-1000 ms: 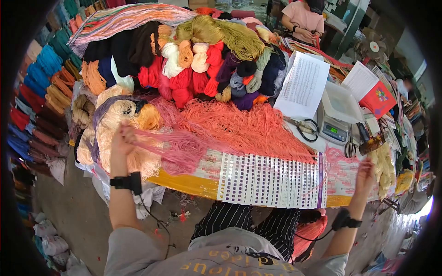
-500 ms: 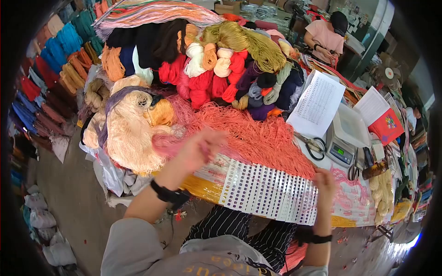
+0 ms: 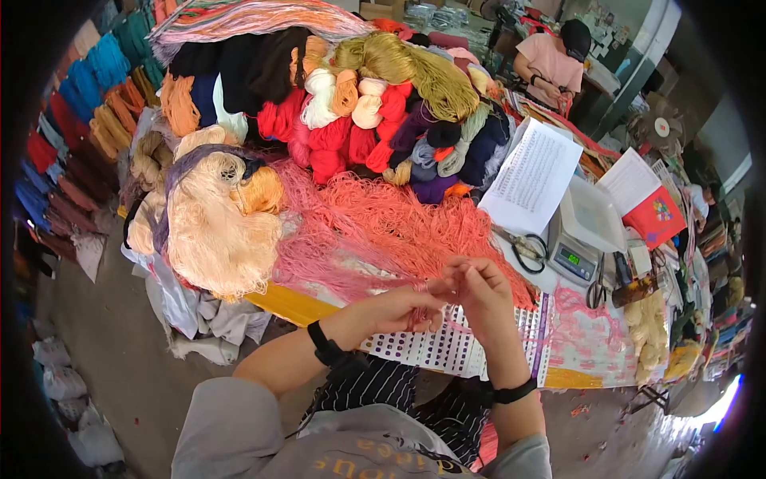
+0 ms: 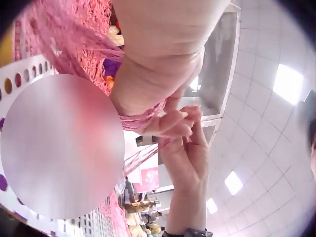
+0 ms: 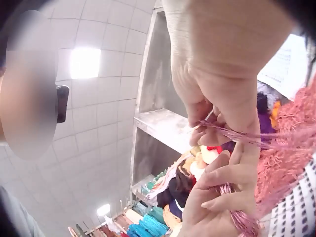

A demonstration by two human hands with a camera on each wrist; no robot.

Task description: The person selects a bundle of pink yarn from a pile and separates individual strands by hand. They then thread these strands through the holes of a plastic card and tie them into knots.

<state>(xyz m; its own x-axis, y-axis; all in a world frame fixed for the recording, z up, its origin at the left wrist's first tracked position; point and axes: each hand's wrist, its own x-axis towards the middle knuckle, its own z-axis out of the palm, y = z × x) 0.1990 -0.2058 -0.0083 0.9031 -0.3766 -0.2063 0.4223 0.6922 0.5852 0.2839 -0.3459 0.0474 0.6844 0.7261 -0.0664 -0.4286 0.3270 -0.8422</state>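
Observation:
Strands of mauve-pink yarn (image 3: 343,271) run from the pile on the table to both hands, which meet above the punched cards (image 3: 431,347). In the head view the left hand (image 3: 404,309) has its fingers curled round the strands. The right hand (image 3: 481,295) pinches part of the same yarn between thumb and fingers, just beside the left fingertips. Seen by the left wrist camera, pink yarn (image 4: 140,120) wraps across the left palm. The right wrist view shows a thin bundle (image 5: 276,140) passing through the right fingers.
Coral yarn (image 3: 407,219) lies behind the hands, cream yarn (image 3: 215,223) at the left. Scissors (image 3: 529,251), a scale (image 3: 576,259) and printed sheets (image 3: 532,176) are on the right. Another person (image 3: 550,64) sits at the back.
The hands, wide apart a second ago, have come together over the cards. The mauve strands that stretched to the left now run rightward to the joined hands.

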